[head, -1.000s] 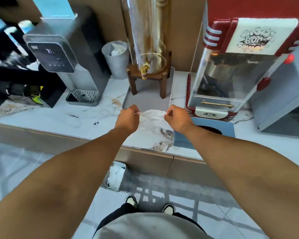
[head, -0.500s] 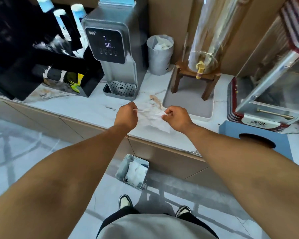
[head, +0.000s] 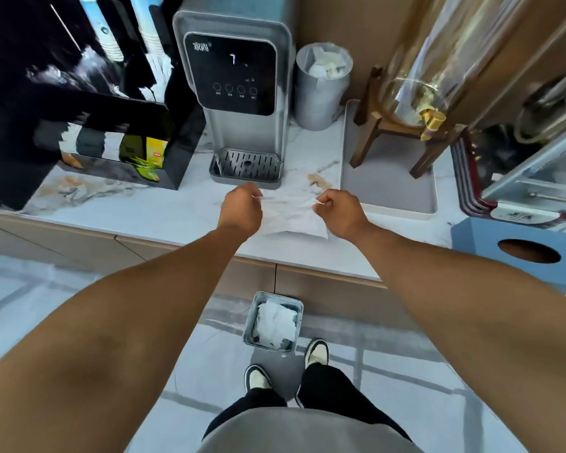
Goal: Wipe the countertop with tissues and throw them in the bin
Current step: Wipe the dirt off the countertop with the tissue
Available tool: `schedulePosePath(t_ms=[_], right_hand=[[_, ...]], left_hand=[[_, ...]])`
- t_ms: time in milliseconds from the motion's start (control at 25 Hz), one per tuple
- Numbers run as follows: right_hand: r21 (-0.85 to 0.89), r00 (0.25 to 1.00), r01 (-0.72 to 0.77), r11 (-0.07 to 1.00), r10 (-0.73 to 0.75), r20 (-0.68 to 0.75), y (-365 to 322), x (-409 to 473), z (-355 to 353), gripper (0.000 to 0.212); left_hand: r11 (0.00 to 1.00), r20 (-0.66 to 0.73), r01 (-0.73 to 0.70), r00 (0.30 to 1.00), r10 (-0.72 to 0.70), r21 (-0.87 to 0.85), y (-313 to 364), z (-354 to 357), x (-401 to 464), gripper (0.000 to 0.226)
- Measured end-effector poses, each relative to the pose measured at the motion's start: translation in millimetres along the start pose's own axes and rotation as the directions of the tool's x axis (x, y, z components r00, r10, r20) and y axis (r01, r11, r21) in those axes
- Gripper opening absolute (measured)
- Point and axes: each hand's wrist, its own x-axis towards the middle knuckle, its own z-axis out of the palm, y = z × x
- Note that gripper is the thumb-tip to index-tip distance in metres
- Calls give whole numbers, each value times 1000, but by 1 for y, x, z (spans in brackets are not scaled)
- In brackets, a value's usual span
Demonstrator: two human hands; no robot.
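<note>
tissue [head: 290, 215] | stretched between left hand [head: 241, 209], right hand [head: 339, 212] (both pinching)

Probably an office pantry — water dispenser [head: 239, 103], cups [head: 110, 31].

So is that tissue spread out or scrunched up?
Spread out. The left hand and right hand each pinch an upper corner, so the tissue hangs open as a sheet over the countertop.
</note>
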Motion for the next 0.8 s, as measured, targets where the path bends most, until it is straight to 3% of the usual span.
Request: schedulePosePath(t_ms=[360, 560, 800], right_hand=[[-8, 992, -96, 995, 96, 85, 15, 62, 19, 17], [-92, 988, -23, 996, 37, 150, 22, 81, 35, 21], [-76, 989, -63, 995, 73, 132, 28, 86, 50, 19]], left_hand=[[993, 80, 106, 991, -110, 53, -12, 25, 55, 21], [986, 109, 157, 981, -163, 64, -24, 35, 80, 18], [987, 170, 71, 981, -96, 146, -42, 50, 98, 19]])
